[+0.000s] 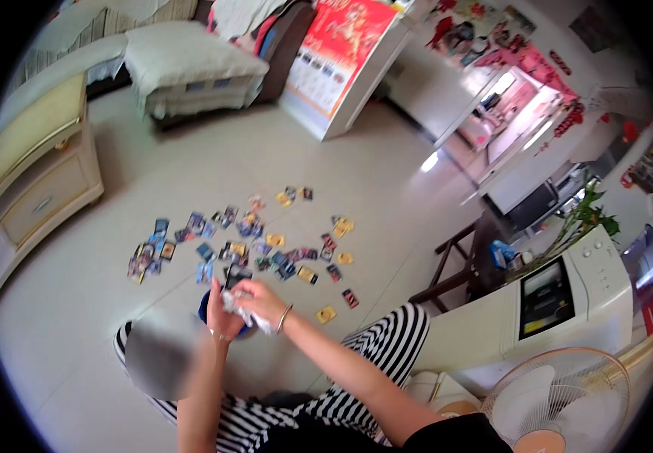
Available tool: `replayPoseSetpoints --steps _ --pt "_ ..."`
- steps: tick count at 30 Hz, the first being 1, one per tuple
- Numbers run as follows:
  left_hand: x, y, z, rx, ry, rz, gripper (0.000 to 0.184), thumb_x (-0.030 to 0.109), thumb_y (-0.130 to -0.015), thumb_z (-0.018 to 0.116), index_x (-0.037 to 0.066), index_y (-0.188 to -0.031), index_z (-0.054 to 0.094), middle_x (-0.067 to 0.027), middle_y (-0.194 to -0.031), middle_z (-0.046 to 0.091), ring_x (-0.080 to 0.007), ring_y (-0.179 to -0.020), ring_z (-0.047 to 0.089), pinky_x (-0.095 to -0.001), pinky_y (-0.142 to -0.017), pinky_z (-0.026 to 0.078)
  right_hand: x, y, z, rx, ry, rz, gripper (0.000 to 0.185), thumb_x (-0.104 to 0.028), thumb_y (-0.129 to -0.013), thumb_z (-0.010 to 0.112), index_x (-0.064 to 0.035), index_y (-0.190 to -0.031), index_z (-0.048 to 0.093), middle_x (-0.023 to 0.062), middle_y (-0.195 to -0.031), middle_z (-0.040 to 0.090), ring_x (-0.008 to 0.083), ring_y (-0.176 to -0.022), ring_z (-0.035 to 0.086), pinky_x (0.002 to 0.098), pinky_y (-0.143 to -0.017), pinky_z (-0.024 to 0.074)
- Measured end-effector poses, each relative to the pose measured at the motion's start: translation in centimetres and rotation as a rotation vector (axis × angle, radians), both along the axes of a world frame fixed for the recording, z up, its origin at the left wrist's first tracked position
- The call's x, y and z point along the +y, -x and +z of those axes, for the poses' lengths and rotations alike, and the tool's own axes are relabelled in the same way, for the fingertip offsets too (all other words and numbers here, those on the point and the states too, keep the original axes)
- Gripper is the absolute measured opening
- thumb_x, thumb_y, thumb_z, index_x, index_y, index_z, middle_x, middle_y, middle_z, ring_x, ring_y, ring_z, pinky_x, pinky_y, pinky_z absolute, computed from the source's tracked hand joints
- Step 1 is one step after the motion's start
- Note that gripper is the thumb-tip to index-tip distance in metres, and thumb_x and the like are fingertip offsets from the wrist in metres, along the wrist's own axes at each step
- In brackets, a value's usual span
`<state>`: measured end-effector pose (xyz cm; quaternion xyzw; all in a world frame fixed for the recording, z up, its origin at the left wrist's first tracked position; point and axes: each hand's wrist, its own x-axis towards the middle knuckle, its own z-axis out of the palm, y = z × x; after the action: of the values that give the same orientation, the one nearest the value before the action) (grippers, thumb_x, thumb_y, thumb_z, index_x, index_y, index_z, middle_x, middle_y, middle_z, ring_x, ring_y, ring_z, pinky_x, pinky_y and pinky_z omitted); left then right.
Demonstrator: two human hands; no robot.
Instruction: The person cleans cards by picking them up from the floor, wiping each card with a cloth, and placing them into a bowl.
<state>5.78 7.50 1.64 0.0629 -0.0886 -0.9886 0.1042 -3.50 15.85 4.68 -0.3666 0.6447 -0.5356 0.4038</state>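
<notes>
Both my hands are close together above the floor, in front of my knees. Upright fingers of my left hand point(222, 315) are at the edge of a dark card point(236, 275), which looks larger than the cards below and seems held. My right hand point(263, 303) is closed around a crumpled white tissue point(237, 307), bunched between the two palms. A blue round container point(204, 308) shows partly behind my hands; its inside is hidden. Many small picture cards point(282, 264) lie scattered on the tiles ahead, some overlapping, several of them yellow point(326, 314).
A cream cabinet point(47, 185) stands left, a covered ottoman point(194, 72) at the back. To the right are a dark wooden stool point(462, 275), a white washing machine point(492, 321), a leafy plant point(587, 211) and a fan point(557, 400). My striped knees flank my hands.
</notes>
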Motion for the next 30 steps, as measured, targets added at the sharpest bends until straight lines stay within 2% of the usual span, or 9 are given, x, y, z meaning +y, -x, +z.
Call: replayPoseSetpoints --steps 4,7,10,15,21,23,24,27,30 --pt "0.7 0.7 -1.6 0.030 -0.083 -0.020 0.044 0.040 -0.094 0.033 0.005 -0.114 0.051 -0.0108 -0.111 0.057 -0.0274 -0.106 0.054 -0.0403 -0.095 0.040 0.3 0.2 1.0 0.013 -0.042 -0.122 0.016 -0.009 -0.082 0.060 -0.0014 -0.096 0.059 0.0013 -0.088 0.061 0.0068 -0.083 0.054 0.0242 -0.073 0.0459" --pt "1.3 0.5 -0.8 -0.047 -0.088 -0.002 0.038 0.032 -0.092 0.031 0.009 -0.113 0.052 -0.0099 -0.112 0.058 -0.0258 -0.103 0.056 -0.0439 -0.089 0.045 -0.4 0.5 1.1 0.684 -0.013 -0.323 0.015 -0.006 -0.079 0.057 -0.0060 -0.094 0.059 0.0089 -0.088 0.062 0.0231 -0.082 0.060 0.0326 -0.072 0.0479" --pt "1.3 0.3 -1.8 0.024 -0.047 -0.055 0.038 0.036 -0.093 0.033 0.012 -0.116 0.051 -0.0119 -0.118 0.056 -0.0277 -0.107 0.054 -0.0483 -0.091 0.043 -0.1 0.2 1.0 0.896 -0.042 -0.337 0.016 -0.003 -0.076 0.053 -0.0072 -0.091 0.057 0.0117 -0.088 0.059 0.0311 -0.083 0.057 0.0381 -0.072 0.0471" --pt "0.9 -0.1 -1.5 -0.091 -0.176 0.108 0.043 0.045 -0.095 0.032 0.016 -0.122 0.047 -0.0111 -0.112 0.057 -0.0296 -0.108 0.051 -0.0541 -0.095 0.036 1.4 -3.1 -0.1 0.856 -0.020 -0.086 0.015 -0.002 -0.076 0.052 -0.0089 -0.089 0.056 0.0088 -0.091 0.056 0.0298 -0.085 0.056 0.0391 -0.072 0.0470" --pt "1.1 0.0 -1.4 -0.031 -0.215 -0.018 0.042 0.044 -0.094 0.034 0.015 -0.119 0.051 -0.0085 -0.112 0.057 -0.0270 -0.108 0.051 -0.0491 -0.093 0.039 -1.3 -0.9 0.2 1.016 0.022 -0.151 0.017 -0.003 -0.077 0.050 -0.0100 -0.092 0.055 0.0085 -0.091 0.056 0.0299 -0.086 0.056 0.0389 -0.072 0.0470" --pt "0.4 0.6 -3.7 -0.087 -0.274 0.100 0.041 0.043 -0.094 0.034 0.014 -0.115 0.053 -0.0083 -0.112 0.057 -0.0268 -0.105 0.053 -0.0481 -0.091 0.041 -1.3 -1.7 0.1 0.910 -0.062 -0.077 0.017 -0.001 -0.076 0.050 -0.0076 -0.091 0.054 0.0120 -0.088 0.056 0.0311 -0.086 0.056 0.0408 -0.073 0.0465" --pt "0.1 0.7 -4.6 -0.127 -0.263 0.171 0.038 0.042 -0.094 0.034 0.016 -0.115 0.053 -0.0084 -0.113 0.057 -0.0269 -0.103 0.054 -0.0483 -0.090 0.042 -1.0 -2.2 -1.2 0.924 0.080 -0.062 0.018 0.000 -0.076 0.050 -0.0078 -0.092 0.053 0.0120 -0.089 0.056 0.0316 -0.084 0.056 0.0413 -0.073 0.0466" --pt "-0.7 0.3 -4.0 -0.223 -0.263 0.154 0.035 0.042 -0.094 0.034 0.022 -0.114 0.054 -0.0090 -0.107 0.060 -0.0268 -0.102 0.054 -0.0478 -0.091 0.042 -0.2 -3.3 -2.2 0.812 0.084 -0.005 0.018 0.000 -0.076 0.050 -0.0073 -0.093 0.052 0.0111 -0.092 0.056 0.0312 -0.085 0.057 0.0410 -0.073 0.0469" --pt "-0.1 0.5 -4.3 -0.157 -0.283 0.005 0.040 0.045 -0.093 0.034 0.018 -0.114 0.054 -0.0078 -0.111 0.060 -0.0267 -0.106 0.054 -0.0462 -0.093 0.041 -1.4 -1.5 -1.3 0.955 -0.026 -0.150 0.018 -0.001 -0.077 0.050 -0.0084 -0.093 0.055 0.0085 -0.092 0.056 0.0299 -0.087 0.057 0.0390 -0.072 0.0474"
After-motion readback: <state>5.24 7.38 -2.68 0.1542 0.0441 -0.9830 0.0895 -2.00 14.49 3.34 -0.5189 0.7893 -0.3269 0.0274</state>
